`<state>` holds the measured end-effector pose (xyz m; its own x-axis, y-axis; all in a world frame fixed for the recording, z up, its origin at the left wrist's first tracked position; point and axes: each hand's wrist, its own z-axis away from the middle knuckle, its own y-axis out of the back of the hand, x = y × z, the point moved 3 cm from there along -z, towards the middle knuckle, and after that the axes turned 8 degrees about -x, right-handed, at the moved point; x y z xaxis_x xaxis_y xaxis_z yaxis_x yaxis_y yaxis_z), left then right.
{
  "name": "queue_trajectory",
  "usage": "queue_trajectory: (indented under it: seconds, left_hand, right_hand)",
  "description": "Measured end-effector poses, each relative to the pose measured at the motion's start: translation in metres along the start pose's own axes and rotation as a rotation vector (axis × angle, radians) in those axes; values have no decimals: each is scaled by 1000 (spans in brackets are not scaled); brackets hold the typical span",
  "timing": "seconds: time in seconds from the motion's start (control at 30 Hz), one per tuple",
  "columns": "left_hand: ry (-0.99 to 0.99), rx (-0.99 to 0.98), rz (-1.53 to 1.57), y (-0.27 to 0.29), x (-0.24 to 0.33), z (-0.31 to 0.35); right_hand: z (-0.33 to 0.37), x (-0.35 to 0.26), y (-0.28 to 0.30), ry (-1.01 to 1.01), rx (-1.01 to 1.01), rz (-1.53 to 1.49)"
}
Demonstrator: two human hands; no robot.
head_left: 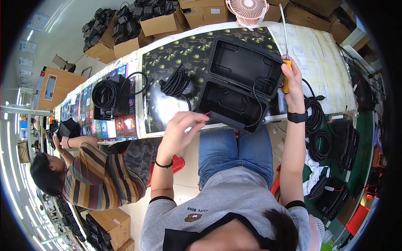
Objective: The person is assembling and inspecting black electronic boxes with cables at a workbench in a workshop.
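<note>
An open black plastic box [248,58] with a hinged lid sits tilted at the table edge before me, its lid half leaning toward the far side. My left hand [183,127] is at its near left corner, thumb and fingertips pinched on a thin red wire [207,113]. My right hand [294,79] is closed round the yellow handle of a screwdriver [286,77], beside the lid's right edge, with the shaft pointing up and away. A black cable [254,94] loops inside the box. Left of the box lies a coiled black cable [175,85].
A second black box with coiled cable [105,95] stands further left. More cable coils [314,119] hang at the table's right edge. A pink fan [248,10] and cardboard boxes [165,25] line the far side. A co-worker [100,173] sits at my left, holding a black box.
</note>
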<state>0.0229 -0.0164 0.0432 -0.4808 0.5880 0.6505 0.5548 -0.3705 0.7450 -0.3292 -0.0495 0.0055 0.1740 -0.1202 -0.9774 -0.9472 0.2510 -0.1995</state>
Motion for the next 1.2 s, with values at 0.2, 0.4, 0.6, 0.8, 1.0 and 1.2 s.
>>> queue_trajectory:
  seconds: [0.2,0.4,0.6,0.8,1.0,1.2]
  left_hand:
    - [86,55,1118,5,6,0]
    - [94,93,1095,-10,12,-15]
    - [76,176,0,-25,16,-40]
    - [95,-199,1006,-29,21,-45]
    - [44,-2,644,-36,20,-52]
    - [21,333,-109,-50,15,-69]
  right_hand:
    - [3,-29,7,108,-10,-166]
    - [-2,-34,17,120,-10,-26]
    - [2,-11,21,-61,-26,138]
    - [0,-6,27,9,26,116]
    - [1,-7,27,-33,20,145]
    - [3,-11,19,29,-22,105]
